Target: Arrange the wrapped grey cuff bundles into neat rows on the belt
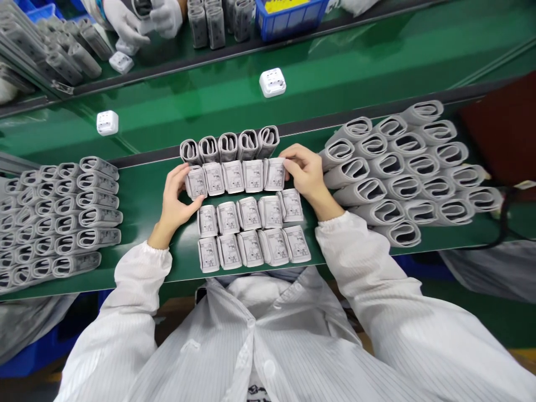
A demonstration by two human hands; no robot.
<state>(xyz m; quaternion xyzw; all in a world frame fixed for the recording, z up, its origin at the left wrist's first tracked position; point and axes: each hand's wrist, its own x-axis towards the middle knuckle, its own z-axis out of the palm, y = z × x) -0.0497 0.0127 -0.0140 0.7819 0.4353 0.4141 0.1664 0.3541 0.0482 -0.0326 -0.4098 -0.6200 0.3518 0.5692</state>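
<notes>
Grey rolled cuffs lie in rows on the green bench (142,206) in front of me. My left hand (176,195) grips the left end of one row of cuffs (234,176), thumb and fingers curled round the outermost one. My right hand (304,170) presses against the right end of that same row, fingers bent on the last cuff. Behind this row stands another row of upright rolled cuffs (229,146). Two more rows (251,231) lie nearer my body, untouched.
A big stack of rolled cuffs (402,173) lies on the right and another stack (54,218) on the left. White square devices (272,82) (107,122) ride on the green conveyor behind. A co-worker's gloved hands (142,19) work at the far side beside a blue bin (288,17).
</notes>
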